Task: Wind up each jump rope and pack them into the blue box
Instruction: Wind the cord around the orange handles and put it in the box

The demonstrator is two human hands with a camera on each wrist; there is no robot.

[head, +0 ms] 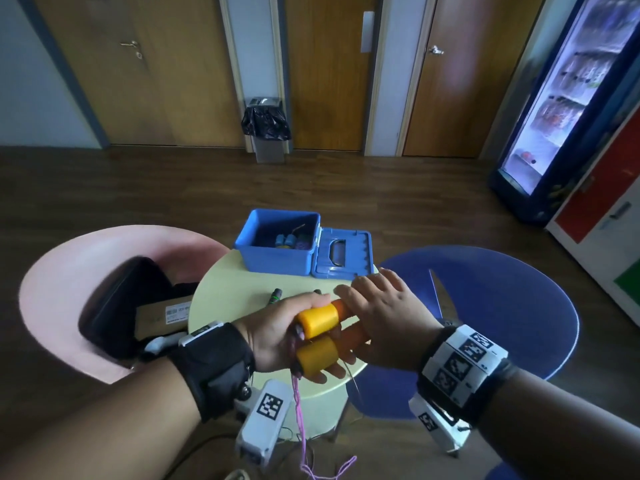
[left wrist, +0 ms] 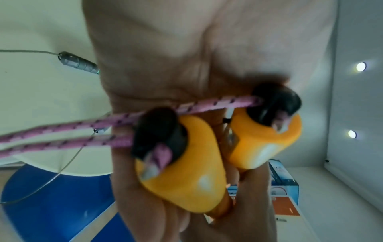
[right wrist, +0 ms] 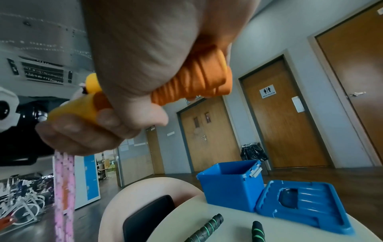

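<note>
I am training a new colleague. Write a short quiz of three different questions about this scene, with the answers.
1. True or false: the lid of the blue box is shut.
2. What colour is the rope that hangs from the two orange handles?
A. green
B. pink
C. white
3. Fill in: the black-and-green handles lie on the round ____.

Key
1. False: it lies open beside the box.
2. B
3. table; the left hand and the right hand both have a grip on the orange handles.
</note>
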